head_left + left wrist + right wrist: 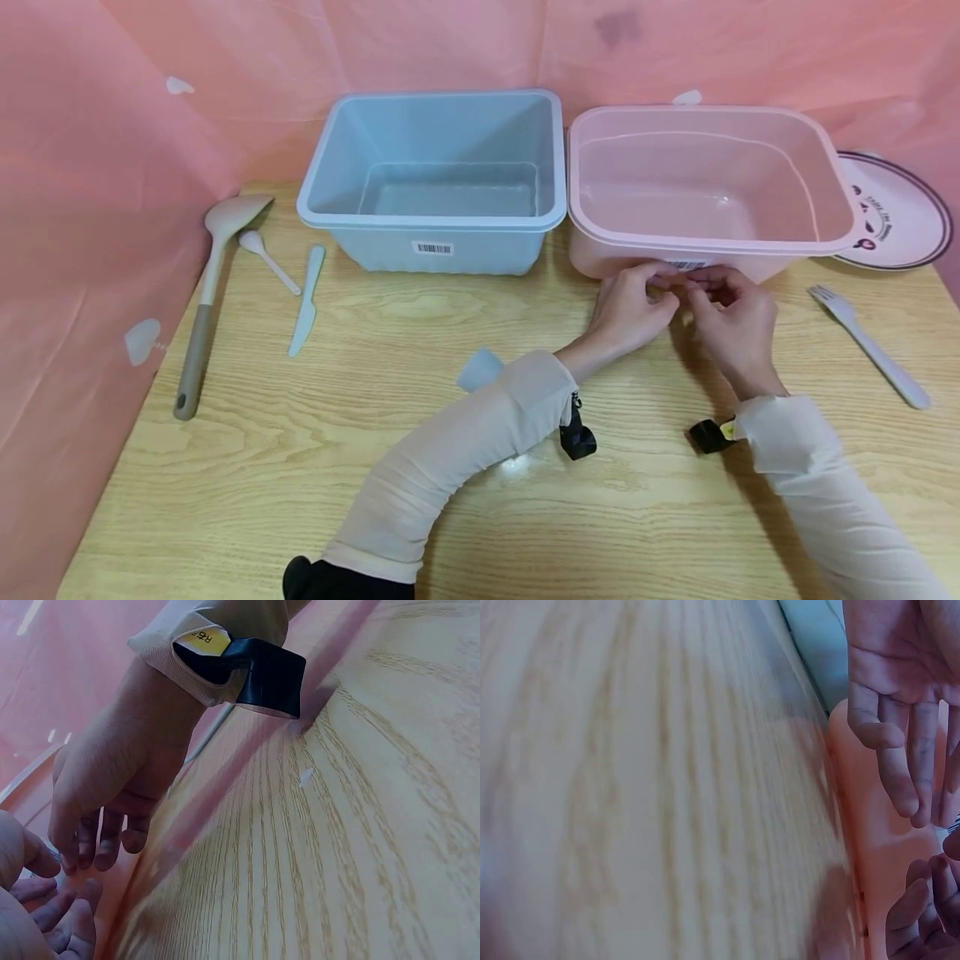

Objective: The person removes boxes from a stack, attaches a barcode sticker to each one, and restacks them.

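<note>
An empty pink plastic bin (705,242) stands at the back right of the wooden table. Both hands meet at its front wall, at a small barcode label (686,265). My left hand (633,308) touches the label's left side with loosely bent fingers; the right wrist view shows this left hand (900,697) with an empty palm. My right hand (731,321) has its fingertips at the label's right side. In the left wrist view the right hand (105,787) hangs with fingers loosely curled and nothing in them. Whether either hand pinches the label is hidden.
An empty blue bin (431,221) stands left of the pink one. At the far left lie a spatula (206,283), a small spoon (266,260) and a plastic knife (307,300). A fork (870,346) and a round plate (892,212) are on the right.
</note>
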Action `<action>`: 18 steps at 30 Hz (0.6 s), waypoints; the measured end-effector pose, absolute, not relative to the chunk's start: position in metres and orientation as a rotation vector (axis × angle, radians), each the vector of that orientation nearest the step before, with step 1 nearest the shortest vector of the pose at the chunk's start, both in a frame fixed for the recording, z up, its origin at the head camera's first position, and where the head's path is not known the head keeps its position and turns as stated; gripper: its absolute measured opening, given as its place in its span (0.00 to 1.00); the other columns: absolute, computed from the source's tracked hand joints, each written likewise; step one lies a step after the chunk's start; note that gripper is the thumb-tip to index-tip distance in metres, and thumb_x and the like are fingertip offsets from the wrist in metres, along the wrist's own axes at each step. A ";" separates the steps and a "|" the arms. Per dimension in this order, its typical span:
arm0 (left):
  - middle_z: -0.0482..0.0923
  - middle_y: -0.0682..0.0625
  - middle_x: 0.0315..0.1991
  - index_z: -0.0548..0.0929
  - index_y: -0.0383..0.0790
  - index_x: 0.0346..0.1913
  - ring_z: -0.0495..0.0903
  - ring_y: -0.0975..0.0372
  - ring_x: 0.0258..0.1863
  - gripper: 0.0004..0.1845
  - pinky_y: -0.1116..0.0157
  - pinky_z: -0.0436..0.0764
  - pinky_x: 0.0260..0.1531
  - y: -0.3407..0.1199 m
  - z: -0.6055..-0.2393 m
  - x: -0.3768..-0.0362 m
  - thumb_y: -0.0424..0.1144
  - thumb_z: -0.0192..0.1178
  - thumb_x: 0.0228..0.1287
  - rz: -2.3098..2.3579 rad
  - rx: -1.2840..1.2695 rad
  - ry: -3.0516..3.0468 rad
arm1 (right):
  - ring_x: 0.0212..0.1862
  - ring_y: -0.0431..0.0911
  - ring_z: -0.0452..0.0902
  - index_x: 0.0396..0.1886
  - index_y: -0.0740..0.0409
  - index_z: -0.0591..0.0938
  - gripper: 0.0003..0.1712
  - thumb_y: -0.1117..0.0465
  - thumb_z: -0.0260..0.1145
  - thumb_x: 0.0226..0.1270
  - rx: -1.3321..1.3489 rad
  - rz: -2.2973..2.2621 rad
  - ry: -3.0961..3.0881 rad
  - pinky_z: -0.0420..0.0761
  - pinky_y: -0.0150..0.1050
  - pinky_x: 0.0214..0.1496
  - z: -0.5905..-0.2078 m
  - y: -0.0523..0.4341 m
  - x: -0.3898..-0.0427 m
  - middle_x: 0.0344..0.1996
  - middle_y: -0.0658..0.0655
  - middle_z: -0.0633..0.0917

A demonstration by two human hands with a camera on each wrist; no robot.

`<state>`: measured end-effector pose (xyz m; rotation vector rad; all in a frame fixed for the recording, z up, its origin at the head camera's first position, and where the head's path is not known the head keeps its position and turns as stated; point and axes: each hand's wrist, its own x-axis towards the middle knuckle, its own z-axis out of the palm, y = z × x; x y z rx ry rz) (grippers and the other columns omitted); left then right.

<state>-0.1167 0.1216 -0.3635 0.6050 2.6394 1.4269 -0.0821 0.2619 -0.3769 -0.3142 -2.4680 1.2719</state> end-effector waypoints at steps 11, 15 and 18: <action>0.84 0.57 0.39 0.86 0.44 0.44 0.78 0.75 0.35 0.09 0.85 0.72 0.36 0.104 -0.346 -0.120 0.34 0.59 0.63 1.358 0.776 2.415 | 0.26 0.29 0.76 0.44 0.63 0.82 0.10 0.65 0.59 0.67 -0.194 1.344 -2.595 0.75 0.22 0.23 -0.370 0.261 -0.072 0.28 0.30 0.80; 0.83 0.54 0.38 0.85 0.39 0.44 0.79 0.74 0.32 0.08 0.83 0.76 0.34 0.088 -0.331 -0.114 0.33 0.58 0.66 1.375 0.898 2.228 | 0.26 0.29 0.77 0.46 0.66 0.81 0.11 0.68 0.59 0.67 -0.031 1.361 -2.602 0.77 0.22 0.24 -0.357 0.265 -0.063 0.30 0.32 0.81; 0.83 0.53 0.35 0.84 0.38 0.45 0.79 0.74 0.32 0.08 0.82 0.77 0.36 0.071 -0.315 -0.110 0.34 0.58 0.68 1.408 0.978 2.172 | 0.30 0.28 0.79 0.48 0.67 0.80 0.11 0.69 0.60 0.67 0.070 1.358 -2.586 0.78 0.20 0.27 -0.338 0.273 -0.057 0.33 0.36 0.83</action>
